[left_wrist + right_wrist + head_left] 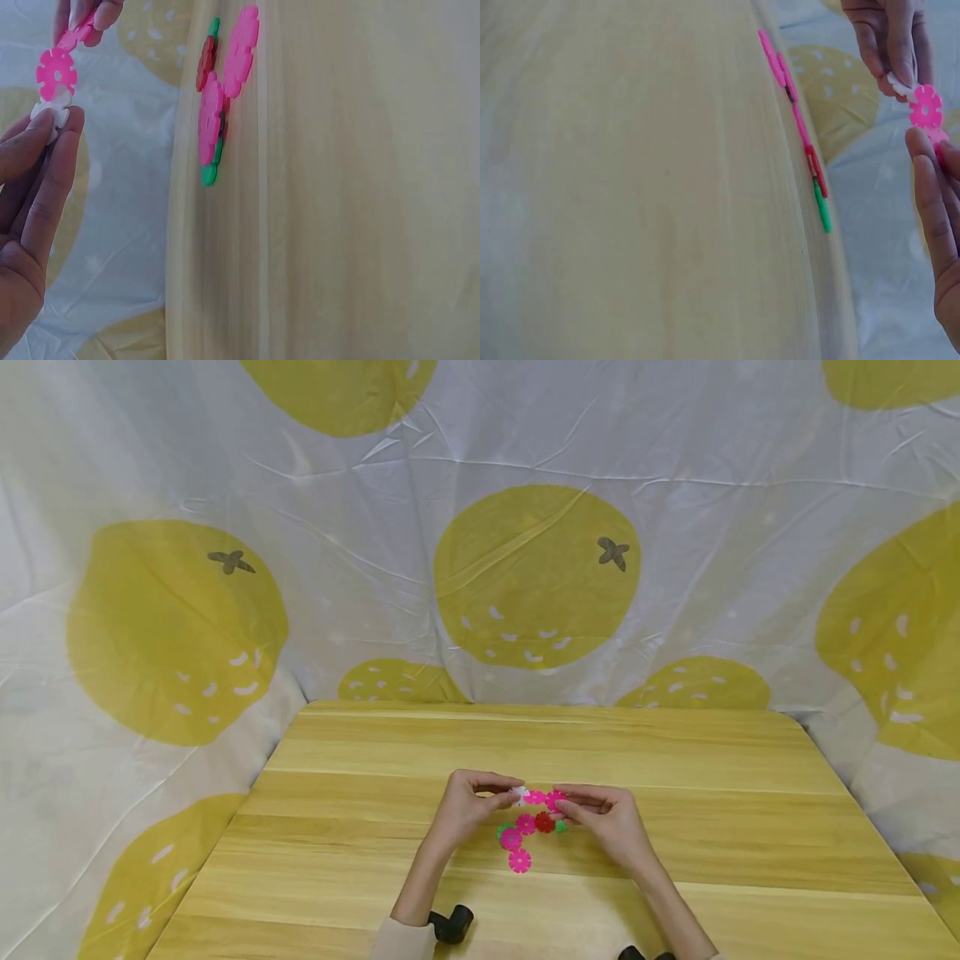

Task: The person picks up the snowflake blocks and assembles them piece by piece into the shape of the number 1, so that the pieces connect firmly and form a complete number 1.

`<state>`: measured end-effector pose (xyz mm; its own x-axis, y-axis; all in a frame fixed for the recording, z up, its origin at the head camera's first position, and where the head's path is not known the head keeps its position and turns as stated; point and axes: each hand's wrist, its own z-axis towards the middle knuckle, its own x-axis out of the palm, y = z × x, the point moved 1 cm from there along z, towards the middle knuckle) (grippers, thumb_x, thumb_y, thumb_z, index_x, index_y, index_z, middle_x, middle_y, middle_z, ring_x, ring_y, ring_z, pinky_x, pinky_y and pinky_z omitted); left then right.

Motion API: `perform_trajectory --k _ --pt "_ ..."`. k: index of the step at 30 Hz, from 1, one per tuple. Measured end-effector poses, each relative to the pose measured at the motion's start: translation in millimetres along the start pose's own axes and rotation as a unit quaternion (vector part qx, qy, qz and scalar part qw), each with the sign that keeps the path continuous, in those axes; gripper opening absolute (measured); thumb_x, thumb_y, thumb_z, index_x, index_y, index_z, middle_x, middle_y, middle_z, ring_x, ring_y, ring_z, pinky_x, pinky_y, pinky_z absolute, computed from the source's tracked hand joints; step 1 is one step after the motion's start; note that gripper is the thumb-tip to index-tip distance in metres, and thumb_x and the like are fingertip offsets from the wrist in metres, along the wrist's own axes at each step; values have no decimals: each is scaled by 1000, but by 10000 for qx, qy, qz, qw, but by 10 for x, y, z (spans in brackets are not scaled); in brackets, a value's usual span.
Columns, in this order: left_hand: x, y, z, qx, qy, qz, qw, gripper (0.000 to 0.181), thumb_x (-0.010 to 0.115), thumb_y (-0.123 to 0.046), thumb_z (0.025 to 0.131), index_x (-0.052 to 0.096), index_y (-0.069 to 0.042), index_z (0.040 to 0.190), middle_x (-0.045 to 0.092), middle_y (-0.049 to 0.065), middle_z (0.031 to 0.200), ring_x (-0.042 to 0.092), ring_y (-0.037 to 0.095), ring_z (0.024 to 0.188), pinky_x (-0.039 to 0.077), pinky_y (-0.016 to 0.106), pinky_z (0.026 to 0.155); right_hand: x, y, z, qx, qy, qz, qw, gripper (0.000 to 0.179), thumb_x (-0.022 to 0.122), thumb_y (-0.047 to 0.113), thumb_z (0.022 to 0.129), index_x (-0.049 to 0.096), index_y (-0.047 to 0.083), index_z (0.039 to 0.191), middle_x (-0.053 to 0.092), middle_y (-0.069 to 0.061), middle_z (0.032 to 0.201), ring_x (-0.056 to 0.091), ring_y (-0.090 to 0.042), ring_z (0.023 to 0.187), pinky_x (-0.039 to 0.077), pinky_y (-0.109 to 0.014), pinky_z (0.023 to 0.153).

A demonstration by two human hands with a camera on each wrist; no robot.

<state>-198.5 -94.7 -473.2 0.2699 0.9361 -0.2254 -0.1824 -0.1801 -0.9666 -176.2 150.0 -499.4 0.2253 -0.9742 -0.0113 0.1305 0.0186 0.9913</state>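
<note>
My left hand pinches a white snowflake disc between thumb and fingers. Notched into it is a pink snowflake disc, which sits between the two hands. At the other end my right hand pinches another pink snowflake disc, joined to the middle one as far as I can see. The short chain is held above the table. Below it lie several loose-looking discs: a red disc, a green disc partly behind the right fingers, and pink discs, one nearest the front.
The wooden table carries the discs near its middle. A patterned cloth with yellow fruit hangs behind and beside it. Black wrist mounts, one by the left sleeve, show at the bottom of the head view.
</note>
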Motion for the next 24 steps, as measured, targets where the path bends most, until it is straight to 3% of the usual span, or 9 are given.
perform_trajectory --k 6,13,20,24 --pt "7 7 4 103 37 100 9999 17 78 -4 91 81 1 106 79 19 105 78 32 90 63 29 76 20 -16 11 -39 25 -40 10000 31 73 7 96 71 -10 122 75 -27 115 78 -12 91 63 -36 80" --pt "54 -20 5 141 -183 118 9997 13 78 -2 89 81 2 101 79 20 98 78 34 84 64 44 76 37 -9 0 0 55 -89 9999 33 73 9 96 71 -9 124 75 -23 117 78 -13 90 62 -37 81" --pt "144 -12 -6 335 -466 224 9981 9 78 -1 89 82 2 96 79 19 90 76 39 79 62 51 72 23 -26 -13 17 -83 -198 9998 33 73 8 96 70 -12 122 77 -19 113 79 -14 87 62 -40 78" --pt "178 -25 -9 396 -503 277 9976 7 79 0 88 83 1 94 79 17 88 76 33 75 63 49 71 11 -18 -23 58 -103 -161 9998 33 73 7 96 70 -14 121 77 -21 113 79 -16 85 62 -43 78"
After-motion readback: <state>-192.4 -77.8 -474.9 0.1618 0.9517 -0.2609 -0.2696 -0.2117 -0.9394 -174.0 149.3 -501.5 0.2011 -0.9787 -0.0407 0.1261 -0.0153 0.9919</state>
